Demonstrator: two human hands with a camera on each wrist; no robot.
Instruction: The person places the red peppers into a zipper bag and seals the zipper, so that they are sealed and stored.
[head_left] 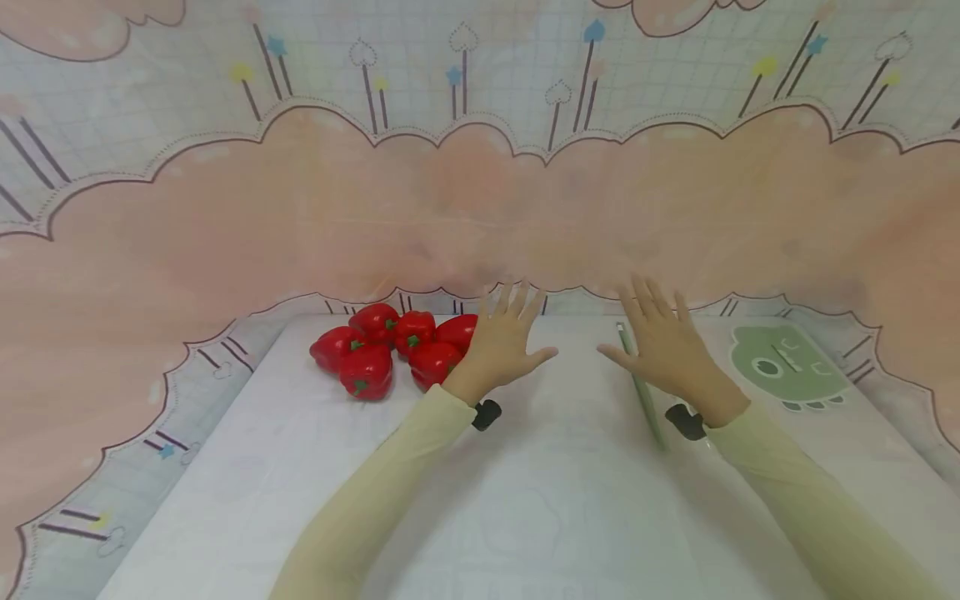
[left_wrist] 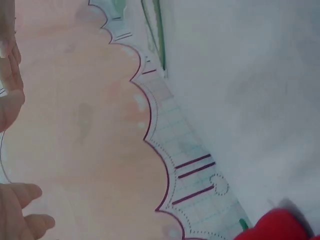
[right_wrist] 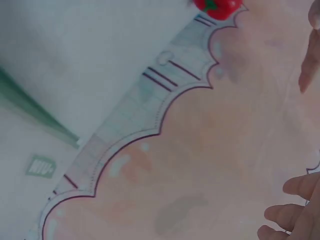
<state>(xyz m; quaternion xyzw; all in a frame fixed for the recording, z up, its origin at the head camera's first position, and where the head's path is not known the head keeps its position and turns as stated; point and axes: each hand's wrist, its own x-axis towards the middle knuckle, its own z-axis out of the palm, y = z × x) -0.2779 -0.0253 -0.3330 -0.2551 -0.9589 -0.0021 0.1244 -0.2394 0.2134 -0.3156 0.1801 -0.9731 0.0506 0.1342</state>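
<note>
Currently: L hand (head_left: 498, 346) + R hand (head_left: 667, 354) over tabletop (head_left: 517, 500), fingers spread wide, holding nothing | red peppers (head_left: 416, 331) bunched 9 o'clk of L hand, prob. for easy L reach | green strip (head_left: 647, 404) ~8 o'clk of R hand

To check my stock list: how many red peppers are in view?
6 near the left grip: leftmost pepper, back pepper, front-left pepper, central pepper, front-right pepper, and rightmost pepper, partly behind that grip. More may be hidden there.
</note>
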